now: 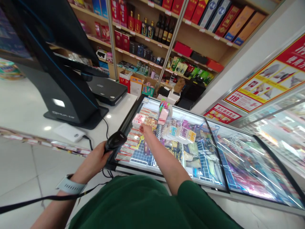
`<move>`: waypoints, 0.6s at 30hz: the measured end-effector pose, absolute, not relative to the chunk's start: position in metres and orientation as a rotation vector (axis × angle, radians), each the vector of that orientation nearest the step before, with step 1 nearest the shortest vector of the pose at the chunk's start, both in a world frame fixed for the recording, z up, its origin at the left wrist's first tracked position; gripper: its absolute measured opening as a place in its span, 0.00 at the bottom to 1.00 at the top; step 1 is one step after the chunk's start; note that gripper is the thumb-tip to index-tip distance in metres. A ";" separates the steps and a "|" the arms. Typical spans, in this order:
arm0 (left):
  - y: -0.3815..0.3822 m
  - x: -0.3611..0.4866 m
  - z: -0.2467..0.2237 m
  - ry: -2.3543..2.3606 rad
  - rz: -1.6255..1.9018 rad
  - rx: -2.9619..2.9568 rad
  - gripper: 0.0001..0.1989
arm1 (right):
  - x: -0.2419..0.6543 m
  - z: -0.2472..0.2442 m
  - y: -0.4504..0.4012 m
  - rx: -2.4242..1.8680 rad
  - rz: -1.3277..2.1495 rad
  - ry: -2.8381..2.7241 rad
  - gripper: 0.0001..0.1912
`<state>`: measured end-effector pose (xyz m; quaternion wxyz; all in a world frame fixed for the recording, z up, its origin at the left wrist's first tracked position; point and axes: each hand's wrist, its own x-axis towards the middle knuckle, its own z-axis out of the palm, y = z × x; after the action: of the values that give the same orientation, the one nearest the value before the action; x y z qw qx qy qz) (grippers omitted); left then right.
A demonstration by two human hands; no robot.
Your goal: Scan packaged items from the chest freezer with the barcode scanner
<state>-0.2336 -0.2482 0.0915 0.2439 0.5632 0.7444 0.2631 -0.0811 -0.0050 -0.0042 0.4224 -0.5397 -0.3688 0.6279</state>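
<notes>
A black handheld scanner (116, 141) is in my left hand (98, 156), its fingers wrapped round the handle, its head over the near left corner of the glass-topped freezer (212, 190). Above the freezer's left part, my right hand (145, 128) has its fingers closed on a small white and red pack (138, 119). To the right of that pack stands a colourful item (164, 113), partly blurred out. Farther right, white packs with blue, purple and yellow labels (184, 134) lie on the glass.
A monitor stand (69, 101) and a white box (69, 132) with a black cable occupy the counter (14, 108) at left. Behind are a black device (108, 89) and shelves of bottles and boxes (147, 39). A black strap (43, 198) crosses my left forearm.
</notes>
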 end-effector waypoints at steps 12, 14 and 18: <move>-0.221 -0.210 0.096 1.892 0.680 1.681 0.23 | 0.015 0.014 -0.044 -1.399 1.261 -1.006 0.05; -0.214 -0.201 0.097 1.849 0.682 1.726 0.23 | 0.032 0.018 -0.056 -1.386 1.200 -1.082 0.05; -0.203 -0.184 0.101 1.776 0.682 1.788 0.22 | 0.055 0.023 -0.077 -1.386 1.102 -1.166 0.06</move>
<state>-0.1837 -0.2034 0.1009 0.2624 0.6608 0.6564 0.2522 0.0551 -0.0767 0.0230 0.4889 -0.5702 -0.4798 0.4536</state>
